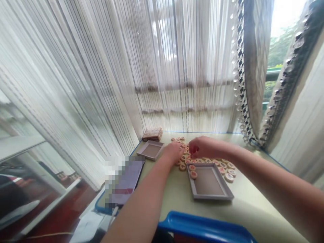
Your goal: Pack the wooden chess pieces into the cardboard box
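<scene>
Many round wooden Chinese chess pieces [182,166] with red and dark characters lie spread on the pale table. My left hand [174,152] rests over the left side of the spread, its fingers stretched out and touching pieces. Just to its right, my right hand [199,147] hovers above the pieces with fingers curled together; whatever is between the fingertips is hidden. In front of the hands is a shallow grey box tray [212,197]. Two red-marked pieces [193,174] sit in its far left corner.
A second shallow box tray [146,156] lies left of my left hand, with a stacked brown box [152,134] behind it. A tablet-like device [126,182] lies at the left edge. A blue plastic edge [207,226] is nearest me; string curtains [187,84] hang behind the table.
</scene>
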### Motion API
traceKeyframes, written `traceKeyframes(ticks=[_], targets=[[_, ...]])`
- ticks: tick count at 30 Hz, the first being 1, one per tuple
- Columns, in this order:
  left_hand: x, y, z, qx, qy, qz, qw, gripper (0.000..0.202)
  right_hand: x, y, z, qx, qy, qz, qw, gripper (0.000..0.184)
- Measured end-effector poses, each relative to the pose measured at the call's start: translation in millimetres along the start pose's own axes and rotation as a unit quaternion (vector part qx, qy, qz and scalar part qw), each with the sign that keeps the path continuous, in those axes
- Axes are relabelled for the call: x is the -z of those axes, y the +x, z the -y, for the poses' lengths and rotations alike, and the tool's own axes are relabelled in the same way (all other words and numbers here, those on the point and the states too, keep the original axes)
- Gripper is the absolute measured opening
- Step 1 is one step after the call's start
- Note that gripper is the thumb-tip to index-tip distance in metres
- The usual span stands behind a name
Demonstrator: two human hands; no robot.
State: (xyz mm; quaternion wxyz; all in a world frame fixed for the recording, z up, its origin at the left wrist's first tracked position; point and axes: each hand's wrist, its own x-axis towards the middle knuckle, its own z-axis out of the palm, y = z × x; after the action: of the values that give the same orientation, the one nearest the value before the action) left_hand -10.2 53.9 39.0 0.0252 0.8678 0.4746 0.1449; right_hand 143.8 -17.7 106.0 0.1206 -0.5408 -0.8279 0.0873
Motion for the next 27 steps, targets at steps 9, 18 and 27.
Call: traceKeyframes(ticks=[9,18,27], targets=[[7.9,-3.2,-9.8,-0.020,0.044,0.015,0.999,0.030,-45.0,-47.3,-17.8,-0.016,0.042,0.025,0.999,0.010],[22.7,-11.3,-22.7,-0.004,0.035,-0.001,0.999,0.028,-52.3,-54.7,-31.9,0.113,-0.019,-0.078,0.990,0.028],[25.9,-17.1,-17.6,-0.063,-0.092,0.142,0.984,0.025,-60.2,-54.0,-25.2,0.090,-0.013,-0.064,0.994,0.018]])
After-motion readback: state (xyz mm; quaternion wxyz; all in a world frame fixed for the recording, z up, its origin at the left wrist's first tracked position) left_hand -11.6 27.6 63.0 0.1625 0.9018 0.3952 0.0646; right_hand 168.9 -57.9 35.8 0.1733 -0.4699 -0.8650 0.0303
